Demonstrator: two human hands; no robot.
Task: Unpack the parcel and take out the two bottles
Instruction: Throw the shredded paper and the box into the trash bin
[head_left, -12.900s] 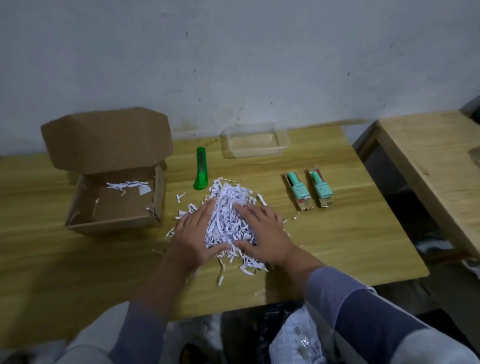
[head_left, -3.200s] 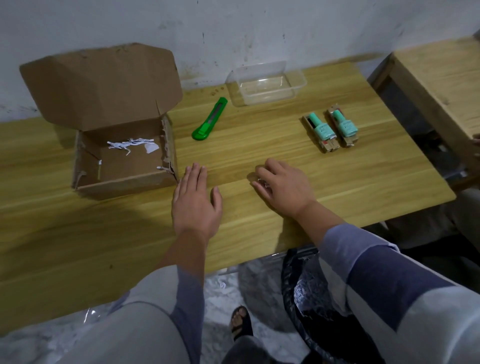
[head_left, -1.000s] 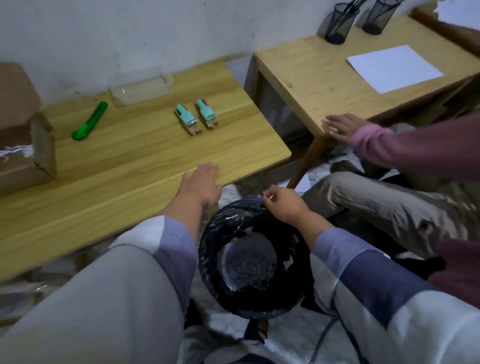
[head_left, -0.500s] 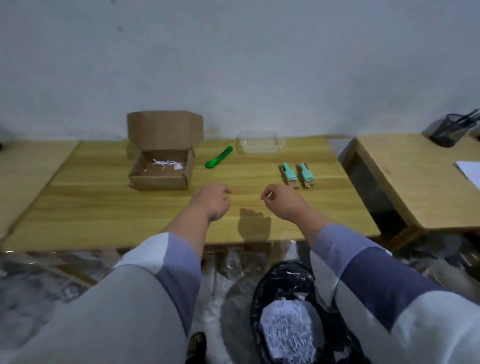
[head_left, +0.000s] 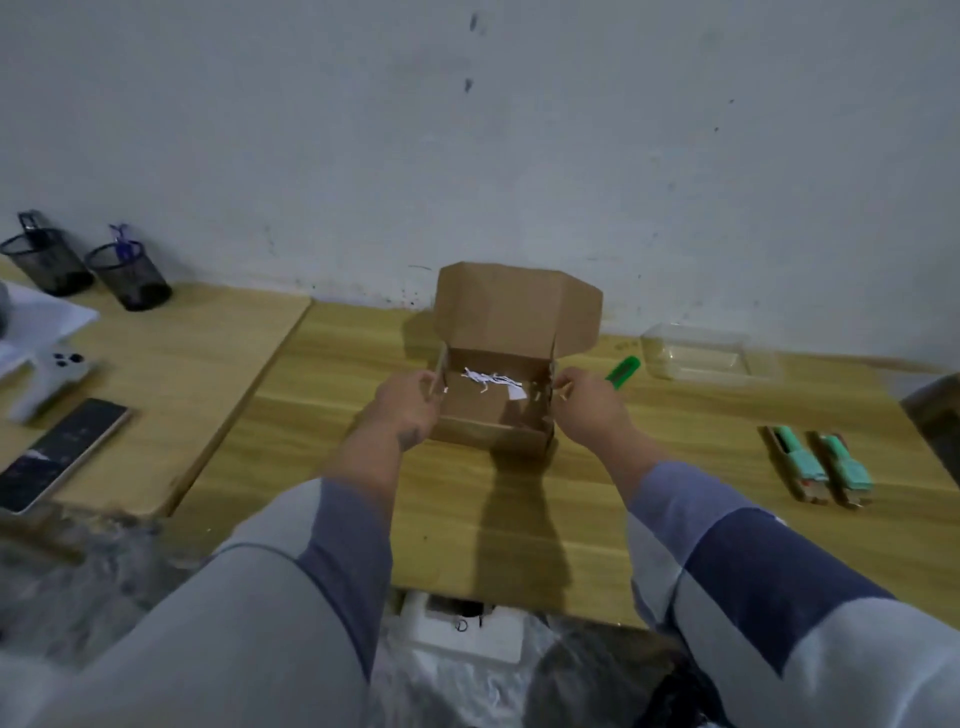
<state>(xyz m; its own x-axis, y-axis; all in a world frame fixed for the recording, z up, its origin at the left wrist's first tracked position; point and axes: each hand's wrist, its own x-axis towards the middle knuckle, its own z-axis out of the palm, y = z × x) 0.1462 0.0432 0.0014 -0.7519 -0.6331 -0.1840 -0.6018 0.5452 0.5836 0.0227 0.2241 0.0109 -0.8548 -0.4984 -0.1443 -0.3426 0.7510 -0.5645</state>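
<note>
- Head camera: both hands clamp the open cardboard box (head_left: 493, 410), left hand (head_left: 408, 402) on its left wall, right hand (head_left: 584, 402) on its right.
- A few paper shreds (head_left: 488, 378) lie inside.
- Two bottles (head_left: 818, 467) lie side by side on the bench (head_left: 675, 499), well right.

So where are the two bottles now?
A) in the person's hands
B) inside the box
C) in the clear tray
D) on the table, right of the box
D: the two bottles lie side by side on the table, right of the open box that both hands hold.
</note>
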